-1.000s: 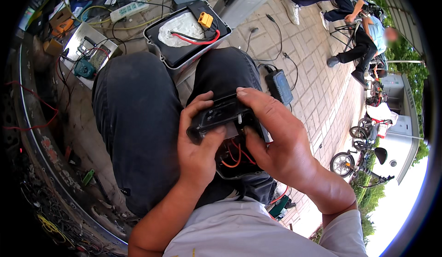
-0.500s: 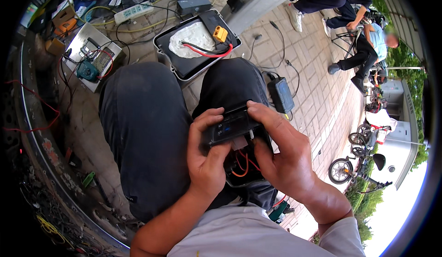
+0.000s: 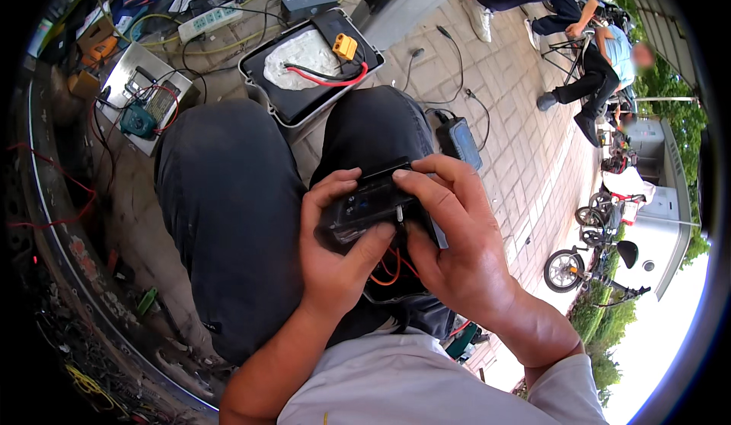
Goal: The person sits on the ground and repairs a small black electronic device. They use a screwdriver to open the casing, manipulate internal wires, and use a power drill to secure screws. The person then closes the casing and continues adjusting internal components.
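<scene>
A small black plastic casing piece (image 3: 364,206) with a glossy face is held above my lap. My left hand (image 3: 335,246) grips its left side, thumb below and fingers over the top edge. On its other side my right hand (image 3: 461,231) pinches it, the index finger on the upper edge and the thumb lower down. A short pale pin-like part (image 3: 400,213) sticks out near the right end. Below the piece, orange and red wires (image 3: 390,276) run in a dark open housing on my lap, largely hidden by my hands.
Ahead of my knees sits an open battery case (image 3: 263,104) with a yellow connector (image 3: 345,46). A metal box with a green meter (image 3: 138,120) lies left. A power strip (image 3: 209,22) is behind; a charger (image 3: 459,142) lies right. People (image 3: 601,63) are far right.
The view has shifted slightly. The black piece has tilted a little between my hands, and my left thumb has slid right along its lower edge. Both hands keep their hold.
</scene>
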A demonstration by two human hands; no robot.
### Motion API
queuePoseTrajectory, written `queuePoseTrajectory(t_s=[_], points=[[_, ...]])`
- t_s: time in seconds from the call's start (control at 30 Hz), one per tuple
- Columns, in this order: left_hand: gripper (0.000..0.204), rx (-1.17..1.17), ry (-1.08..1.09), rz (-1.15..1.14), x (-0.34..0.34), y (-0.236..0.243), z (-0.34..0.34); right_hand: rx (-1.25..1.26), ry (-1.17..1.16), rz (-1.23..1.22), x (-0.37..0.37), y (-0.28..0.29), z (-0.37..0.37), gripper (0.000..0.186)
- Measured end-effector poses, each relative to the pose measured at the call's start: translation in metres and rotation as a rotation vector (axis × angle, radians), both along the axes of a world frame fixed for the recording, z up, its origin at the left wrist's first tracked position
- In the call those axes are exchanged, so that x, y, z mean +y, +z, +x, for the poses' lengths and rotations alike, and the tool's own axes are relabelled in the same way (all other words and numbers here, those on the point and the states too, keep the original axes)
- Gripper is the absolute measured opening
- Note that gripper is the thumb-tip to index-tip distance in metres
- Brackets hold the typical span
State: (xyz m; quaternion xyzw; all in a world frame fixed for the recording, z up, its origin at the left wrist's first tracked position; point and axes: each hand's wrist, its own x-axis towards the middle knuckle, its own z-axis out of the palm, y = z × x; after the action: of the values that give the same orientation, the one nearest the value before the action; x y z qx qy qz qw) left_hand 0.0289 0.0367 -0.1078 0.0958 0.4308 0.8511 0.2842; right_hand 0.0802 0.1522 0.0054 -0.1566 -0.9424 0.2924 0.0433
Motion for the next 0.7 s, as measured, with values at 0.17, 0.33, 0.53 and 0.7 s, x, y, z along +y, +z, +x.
queuePoseTrajectory(t_s=[0.17,0.33,0.53,0.7], points=[[0.048,-0.154,0.018,0.011,0.001,0.006,0.001,-0.012,-0.004,0.053,-0.003,-0.001,0.002,0.054],[0.039,-0.236,0.07,-0.009,-0.001,0.009,0.0,0.045,0.014,0.031,-0.004,-0.002,-0.001,0.052],[0.038,-0.207,0.107,-0.065,-0.002,0.005,-0.001,0.518,-0.269,-0.324,0.003,0.034,0.04,0.04],[0.036,-0.142,0.059,-0.153,-0.003,0.007,-0.005,0.352,-0.974,-0.353,0.116,-0.046,0.129,0.028]])
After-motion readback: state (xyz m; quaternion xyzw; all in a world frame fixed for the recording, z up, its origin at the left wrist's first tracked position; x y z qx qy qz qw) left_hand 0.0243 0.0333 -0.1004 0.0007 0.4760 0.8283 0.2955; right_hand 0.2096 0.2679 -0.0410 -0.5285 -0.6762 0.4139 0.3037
